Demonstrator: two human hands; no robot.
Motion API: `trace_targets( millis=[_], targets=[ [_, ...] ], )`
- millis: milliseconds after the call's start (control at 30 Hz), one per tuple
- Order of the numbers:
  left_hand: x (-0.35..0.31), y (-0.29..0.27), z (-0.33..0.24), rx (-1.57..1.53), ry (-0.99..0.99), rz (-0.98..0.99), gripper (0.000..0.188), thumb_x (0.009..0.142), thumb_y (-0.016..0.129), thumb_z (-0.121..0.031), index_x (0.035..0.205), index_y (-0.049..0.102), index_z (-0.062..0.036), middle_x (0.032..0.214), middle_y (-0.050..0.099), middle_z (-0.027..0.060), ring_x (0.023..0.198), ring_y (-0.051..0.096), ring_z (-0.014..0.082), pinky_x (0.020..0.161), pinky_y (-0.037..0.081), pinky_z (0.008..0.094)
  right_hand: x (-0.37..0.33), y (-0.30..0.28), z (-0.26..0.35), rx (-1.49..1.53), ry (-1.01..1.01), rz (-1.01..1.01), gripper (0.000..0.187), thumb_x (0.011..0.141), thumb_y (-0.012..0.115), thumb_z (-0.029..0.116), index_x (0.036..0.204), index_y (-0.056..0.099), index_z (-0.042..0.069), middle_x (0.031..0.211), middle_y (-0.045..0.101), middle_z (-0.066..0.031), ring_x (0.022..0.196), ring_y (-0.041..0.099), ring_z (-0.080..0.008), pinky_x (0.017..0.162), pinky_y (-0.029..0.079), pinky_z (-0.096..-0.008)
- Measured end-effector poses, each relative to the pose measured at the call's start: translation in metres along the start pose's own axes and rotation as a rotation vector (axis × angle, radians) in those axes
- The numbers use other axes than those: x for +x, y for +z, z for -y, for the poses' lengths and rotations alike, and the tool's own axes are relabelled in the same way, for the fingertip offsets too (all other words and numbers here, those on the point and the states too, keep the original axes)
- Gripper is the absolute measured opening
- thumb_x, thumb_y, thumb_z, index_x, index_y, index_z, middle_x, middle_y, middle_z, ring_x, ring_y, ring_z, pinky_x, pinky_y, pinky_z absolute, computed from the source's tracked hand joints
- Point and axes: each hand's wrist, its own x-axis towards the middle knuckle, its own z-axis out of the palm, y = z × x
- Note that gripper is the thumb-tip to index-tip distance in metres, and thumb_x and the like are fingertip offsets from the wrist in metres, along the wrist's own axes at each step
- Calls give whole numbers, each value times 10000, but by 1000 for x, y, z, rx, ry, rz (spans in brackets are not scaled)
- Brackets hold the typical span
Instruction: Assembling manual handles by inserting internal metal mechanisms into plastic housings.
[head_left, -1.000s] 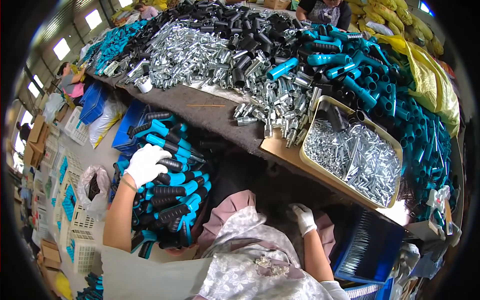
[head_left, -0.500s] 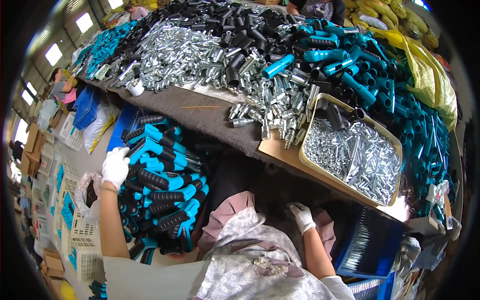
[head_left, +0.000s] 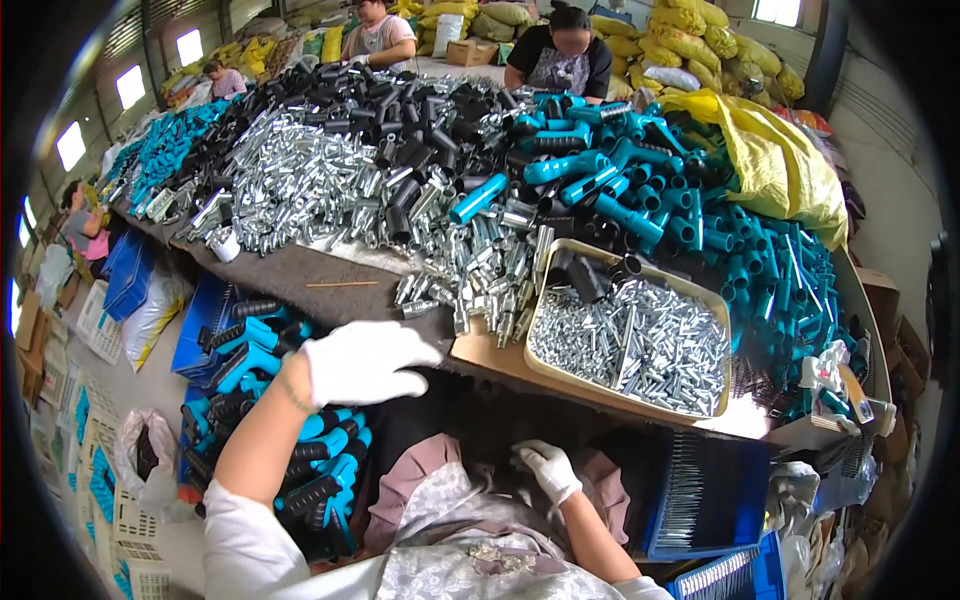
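My left hand (head_left: pixel 368 364), in a white glove, is over the table's near edge with its fingers stretched out and slightly apart; nothing shows in it. Below and left of it lies a heap of teal-and-black tool handles (head_left: pixel 335 455), partly covered by my forearm. Down at my lap, my right hand (head_left: pixel 548 470), also gloved, has its fingers curled together against a dark area; anything in them is hidden. The table's nearest metal pieces to my left hand are silver connector fittings (head_left: pixel 480 290). A cream tray (head_left: pixel 625 388) of small silver pins and screws stands to the right.
Silver sleeves (head_left: pixel 300 180), black tubes (head_left: pixel 410 150) and teal tool housings (head_left: pixel 690 220) are heaped across the table. A thin stick (head_left: pixel 342 284) lies near the front edge. Blue crates (head_left: pixel 655 535) of metal rods stand at lower right. Several people work beyond the table.
My left hand has left the handle heap and swung right and toward the table edge, its fingers extending. My right hand stays at my lap. The view has tilted up and turned right.
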Motion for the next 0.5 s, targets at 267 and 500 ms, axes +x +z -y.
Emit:
trace_targets(
  millis=[267,500],
  targets=[
    [150,6,80,99,-94,-312,359,895,589,-339,1117,691,-76,1071,676,170,1005,653,356,925,512,447,-35,23,260,-744,-842,179,167,868,665,60,1020,726,31,956,730,-135,885,710,-251,815,558,-344],
    [260,22,75,275,-203,-459,199,848,614,-219,994,695,-112,975,663,146,969,652,341,848,533,453,120,-6,342,-1639,-940,-479,200,821,684,290,892,731,109,869,662,-129,861,648,-317,745,516,-446]
  ],
)
